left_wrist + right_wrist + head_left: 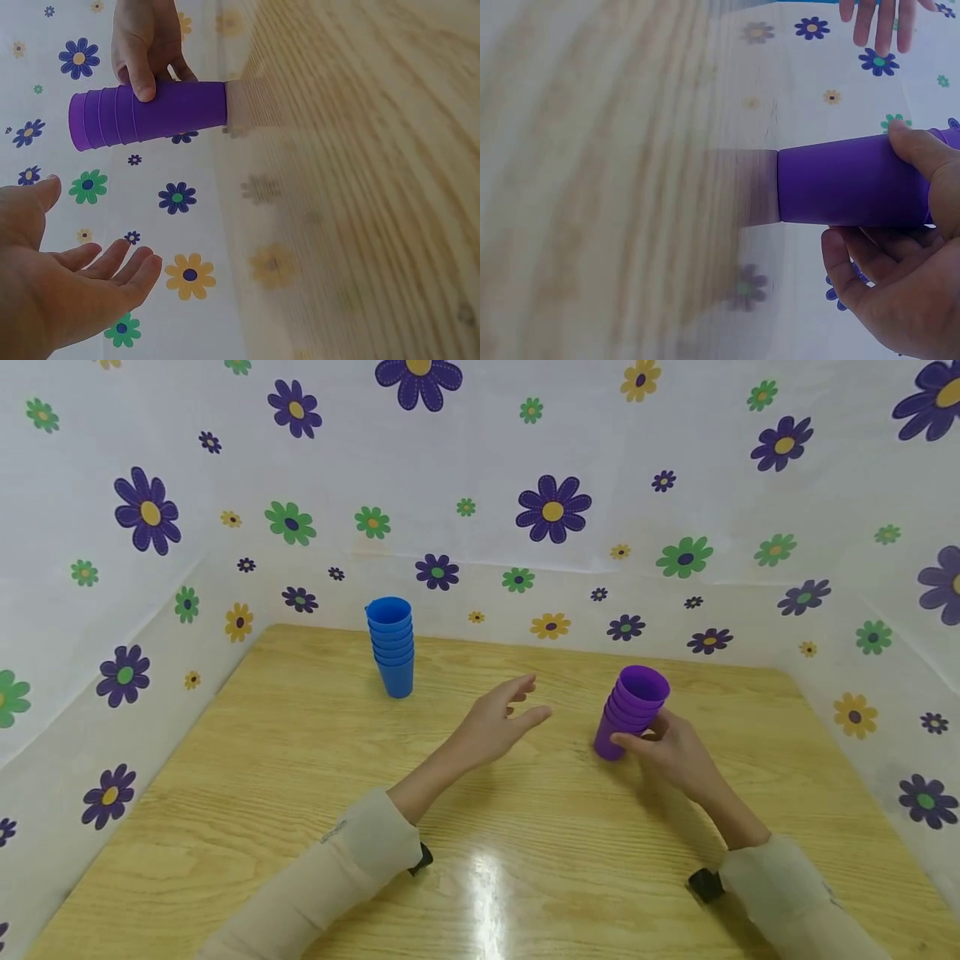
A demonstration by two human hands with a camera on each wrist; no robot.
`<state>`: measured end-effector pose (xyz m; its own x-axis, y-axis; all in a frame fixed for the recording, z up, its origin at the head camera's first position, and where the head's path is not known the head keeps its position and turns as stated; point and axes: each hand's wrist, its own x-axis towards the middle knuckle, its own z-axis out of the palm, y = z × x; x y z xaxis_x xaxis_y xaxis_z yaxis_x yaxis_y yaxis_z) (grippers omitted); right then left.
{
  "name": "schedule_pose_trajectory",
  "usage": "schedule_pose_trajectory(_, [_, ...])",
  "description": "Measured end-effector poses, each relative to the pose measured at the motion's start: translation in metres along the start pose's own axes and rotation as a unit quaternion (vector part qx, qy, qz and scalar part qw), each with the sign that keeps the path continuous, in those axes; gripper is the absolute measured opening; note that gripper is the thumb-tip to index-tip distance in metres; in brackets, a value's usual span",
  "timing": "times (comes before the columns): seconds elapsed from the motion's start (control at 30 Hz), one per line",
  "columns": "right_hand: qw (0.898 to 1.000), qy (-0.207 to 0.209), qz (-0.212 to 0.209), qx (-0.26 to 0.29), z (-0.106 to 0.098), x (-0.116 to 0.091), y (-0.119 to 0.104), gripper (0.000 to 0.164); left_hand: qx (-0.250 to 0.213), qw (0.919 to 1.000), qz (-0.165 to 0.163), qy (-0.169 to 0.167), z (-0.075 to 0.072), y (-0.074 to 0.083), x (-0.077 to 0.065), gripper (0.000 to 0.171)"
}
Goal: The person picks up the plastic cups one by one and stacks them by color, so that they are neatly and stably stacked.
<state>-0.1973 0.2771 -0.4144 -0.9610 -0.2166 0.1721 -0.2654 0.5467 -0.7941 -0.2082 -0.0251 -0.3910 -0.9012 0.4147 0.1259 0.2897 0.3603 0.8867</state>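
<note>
A nested stack of purple cups [619, 727] stands upright on the right part of the table, mouths facing up. My right hand [678, 756] grips it from the right side, thumb across the front and fingers behind; the right wrist view shows the thumb and fingers on either side of the purple cups [855, 184]. To the left of that stack, my left hand [491, 722] hovers above the table with fingers extended and thumb apart, holding nothing. Farther back on the left, a nested stack of blue cups [393, 652] stands upright, touched by neither hand.
The wooden table [300, 827] has a glossy surface with a bright reflection near its front. A white cloth with printed flowers [480, 460] hangs behind the table and along both sides. Dark wrist devices [705, 885] show at both sleeves.
</note>
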Motion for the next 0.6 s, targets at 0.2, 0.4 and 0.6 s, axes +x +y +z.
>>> schedule_pose_trajectory(0.2, [1.000, 0.001, 0.006, -0.004, 0.001, 0.015, 0.005, 0.049, -0.002, 0.9999, -0.010, 0.014, -0.010, -0.009, -0.006, 0.070])
schedule_pose_trajectory(0.4, [1.000, -0.007, 0.008, 0.007, 0.001, 0.026, 0.008, 0.052, -0.001, 0.9994, -0.026, 0.024, -0.020, -0.017, -0.012, 0.068])
schedule_pose_trajectory(0.6, [1.000, -0.003, 0.018, 0.004, 0.000, 0.037, 0.009, 0.054, -0.005, 0.9993, -0.025, 0.027, -0.028, -0.015, -0.014, 0.067])
